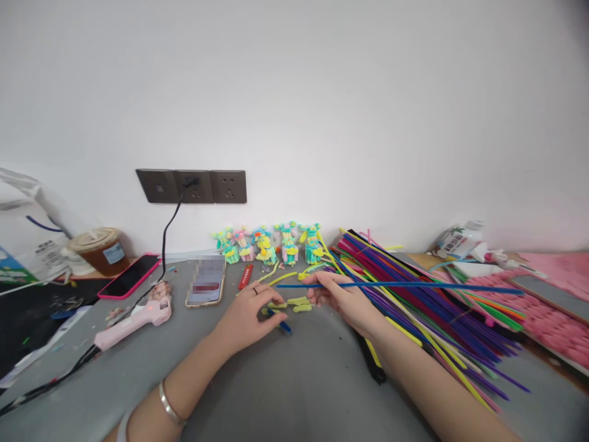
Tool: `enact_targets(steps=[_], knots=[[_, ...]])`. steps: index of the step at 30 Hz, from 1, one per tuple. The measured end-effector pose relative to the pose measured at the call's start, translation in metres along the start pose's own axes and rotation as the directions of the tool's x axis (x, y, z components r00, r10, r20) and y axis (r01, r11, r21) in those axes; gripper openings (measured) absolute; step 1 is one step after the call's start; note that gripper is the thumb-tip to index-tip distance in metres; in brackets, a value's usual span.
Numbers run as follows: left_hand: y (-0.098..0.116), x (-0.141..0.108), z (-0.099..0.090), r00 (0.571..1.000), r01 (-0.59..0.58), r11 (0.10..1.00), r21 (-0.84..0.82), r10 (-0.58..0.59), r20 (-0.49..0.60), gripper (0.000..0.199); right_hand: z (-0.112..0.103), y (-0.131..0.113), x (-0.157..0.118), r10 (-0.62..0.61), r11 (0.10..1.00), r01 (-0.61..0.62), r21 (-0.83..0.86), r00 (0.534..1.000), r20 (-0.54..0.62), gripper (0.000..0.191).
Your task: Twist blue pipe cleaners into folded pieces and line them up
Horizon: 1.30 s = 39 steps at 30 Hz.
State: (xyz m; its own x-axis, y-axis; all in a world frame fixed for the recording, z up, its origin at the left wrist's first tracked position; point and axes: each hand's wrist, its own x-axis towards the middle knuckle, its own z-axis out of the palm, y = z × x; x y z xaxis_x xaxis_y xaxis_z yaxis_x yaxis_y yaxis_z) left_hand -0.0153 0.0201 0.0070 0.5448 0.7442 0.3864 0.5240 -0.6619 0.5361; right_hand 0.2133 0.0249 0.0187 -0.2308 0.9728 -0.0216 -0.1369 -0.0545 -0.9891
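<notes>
A long blue pipe cleaner [442, 285] runs level across the view, with my right hand [343, 298] pinched on it near its left end. My left hand [255, 313] is apart from that stem, its thumb and fingers curved over the grey table. Short yellow-green pieces [301, 304] lie between the two hands. Just under the left fingertips is a short dark blue piece [285, 326]; whether the fingers touch it is unclear. Several small pastel figures [288, 242] stand by the wall behind the hands.
A large bundle of coloured pipe cleaners [405, 294] spreads to the right. On the left are a pink glue gun [138, 322] with its cord, a phone [206, 282], a pink-cased phone [131, 277] and a drink cup [103, 252]. Pink woven material [547, 313] lies far right.
</notes>
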Motion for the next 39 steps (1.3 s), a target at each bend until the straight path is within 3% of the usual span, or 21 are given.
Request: enact_targets(steps=[3, 6, 9, 12, 14, 16, 19, 21, 27, 39], knots=[[-0.004, -0.001, -0.002, 0.988, -0.088, 0.995, 0.046, 0.081, 0.130, 0.019, 0.000, -0.001, 0.000, -0.008, 1.000, 0.008, 0.027, 1.000, -0.015, 0.034], [-0.005, -0.002, -0.001, 0.981, -0.112, 0.991, 0.073, 0.099, 0.165, 0.012, 0.002, -0.002, -0.002, -0.047, 0.999, 0.046, -0.016, 0.999, -0.025, 0.028], [-0.004, -0.001, 0.001, 0.984, -0.154, 0.984, 0.087, 0.145, 0.102, 0.011, 0.005, -0.003, -0.003, -0.054, 0.997, 0.052, -0.058, 0.998, -0.033, 0.025], [-0.003, -0.001, 0.002, 0.979, -0.200, 0.979, 0.030, 0.201, -0.036, 0.018, 0.008, -0.004, -0.004, -0.072, 0.997, 0.070, -0.038, 0.997, -0.036, 0.023], [-0.001, -0.001, 0.004, 0.982, -0.154, 0.986, -0.064, 0.145, -0.119, 0.019, 0.010, -0.004, -0.005, -0.086, 0.996, 0.086, -0.009, 0.996, -0.037, 0.024], [0.002, -0.002, 0.006, 0.990, -0.006, 0.985, -0.174, -0.019, -0.138, 0.019, 0.012, -0.005, -0.006, -0.087, 0.996, 0.087, -0.004, 0.996, -0.032, 0.025], [0.010, -0.002, 0.008, 0.958, 0.250, 0.904, -0.346, -0.284, -0.050, 0.029, 0.015, -0.005, -0.007, -0.076, 0.995, 0.074, -0.063, 0.997, -0.023, 0.026], [0.015, -0.001, 0.009, 0.934, 0.315, 0.844, -0.433, -0.357, -0.015, 0.036, 0.016, -0.005, -0.007, -0.070, 0.991, 0.068, -0.117, 0.998, -0.010, 0.027], [0.019, -0.002, 0.007, 0.947, 0.260, 0.837, -0.481, -0.319, -0.043, 0.020, 0.018, -0.006, -0.006, -0.050, 0.979, 0.051, -0.197, 0.999, 0.015, 0.025], [0.022, -0.001, 0.005, 0.953, 0.240, 0.856, -0.458, -0.299, -0.058, 0.013, 0.017, -0.004, -0.005, -0.002, 0.977, 0.012, -0.211, 0.999, 0.045, 0.023]])
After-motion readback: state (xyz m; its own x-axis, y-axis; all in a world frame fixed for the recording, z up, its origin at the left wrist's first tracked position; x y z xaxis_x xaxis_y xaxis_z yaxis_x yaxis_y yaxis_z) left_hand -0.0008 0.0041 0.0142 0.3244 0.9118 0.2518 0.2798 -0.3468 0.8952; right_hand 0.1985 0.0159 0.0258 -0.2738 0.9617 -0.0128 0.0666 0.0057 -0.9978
